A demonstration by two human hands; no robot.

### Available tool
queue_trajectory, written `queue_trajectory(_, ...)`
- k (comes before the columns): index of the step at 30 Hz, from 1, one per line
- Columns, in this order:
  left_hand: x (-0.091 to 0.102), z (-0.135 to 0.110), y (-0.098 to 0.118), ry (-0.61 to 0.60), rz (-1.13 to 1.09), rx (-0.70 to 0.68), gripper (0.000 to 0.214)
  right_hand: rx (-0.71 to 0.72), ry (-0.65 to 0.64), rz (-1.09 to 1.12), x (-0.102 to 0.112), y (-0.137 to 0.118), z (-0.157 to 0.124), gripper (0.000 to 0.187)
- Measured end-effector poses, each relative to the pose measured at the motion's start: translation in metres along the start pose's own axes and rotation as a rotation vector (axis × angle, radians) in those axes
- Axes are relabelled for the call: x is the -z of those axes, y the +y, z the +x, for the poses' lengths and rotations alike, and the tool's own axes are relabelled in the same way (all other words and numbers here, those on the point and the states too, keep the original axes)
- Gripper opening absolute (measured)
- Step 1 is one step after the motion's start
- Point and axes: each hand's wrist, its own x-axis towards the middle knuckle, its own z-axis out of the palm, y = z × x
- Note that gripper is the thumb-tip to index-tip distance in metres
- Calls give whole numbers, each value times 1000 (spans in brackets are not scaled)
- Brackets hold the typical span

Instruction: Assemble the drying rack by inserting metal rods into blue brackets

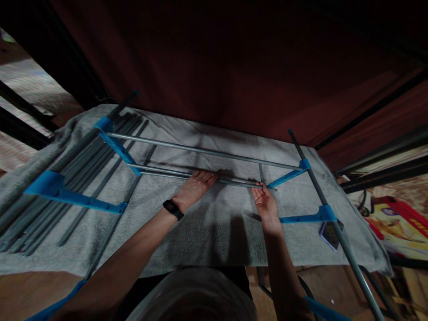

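Observation:
A thin grey metal tube (234, 182) runs level between two sides of a rack frame, close beside another tube. My left hand (197, 187), with a black watch on the wrist, lies palm down over it near its middle, fingers curled round it. Close to the tube's right end, my right hand (265, 203) grips it between thumb and fingers, palm turned up. That end is by a blue plastic bracket (284, 177) on the right upright. At the left, the tubes meet another blue bracket (118, 149). A farther crossbar (207, 151) joins both brackets.
Several loose grey tubes (87, 165) lie on the left of the towel-covered table (207, 236). A phone (331, 234) rests under the right upright (316, 185). Beyond the table's right edge sits a red and yellow box (401, 223). A dark red surface (217, 67) rises behind.

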Motion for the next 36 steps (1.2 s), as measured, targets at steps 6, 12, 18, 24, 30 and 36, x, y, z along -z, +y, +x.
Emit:
queue_trajectory(6,-4,2,5,34,-89,22,47,19,10,-35,-6,-2,1,6)
queue_trajectory(12,-10,-10,-6,44,-104,97,36,1,35,5,-12,1,1,12)
queue_trajectory(18,-9,-13,-13,57,-88,146,35,4,33,-10,-14,3,7,7)
queue_trajectory(24,-14,-2,-9,72,-119,153,36,13,31,15,-12,-5,17,10)
queue_trajectory(30,-17,3,-8,101,-135,139,37,16,28,6,-9,-8,19,9)
queue_trajectory(36,-17,8,-7,102,-140,152,37,30,25,-14,-9,-10,20,8)
